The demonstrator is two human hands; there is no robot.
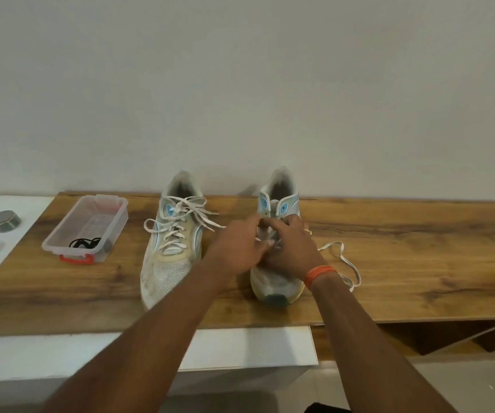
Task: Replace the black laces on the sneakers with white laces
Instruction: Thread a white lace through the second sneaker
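A plain pale wall rises behind a long wood-grain bench, which carries both sneakers with their toes toward the person.

The left hand and the right hand meet over the laced part of the right sneaker. Both have their fingers curled in toward the upper eyelets, and they appear to pinch the white lace there, though the blur and the overlap of the fingers hide the exact hold. The right wrist wears an orange thread band, and a ring shows on one finger.

From under the right hand a loose run of white lace trails out across the bench, looping beside the shoe and lying slack. No bow is visible on this shoe, so I judge its lacing or tying to be the step in hand.

Just beside it, the left sneaker is already threaded with a white lace tied in a bow near the collar.

Further left stands a clear plastic box with red clips; a black lace lies coiled inside, well apart from the shoes. Whether both black laces are in there I cannot tell.

So the task looks nearly finished: black laces off, one shoe complete, the other awaiting its final tightening and knot.
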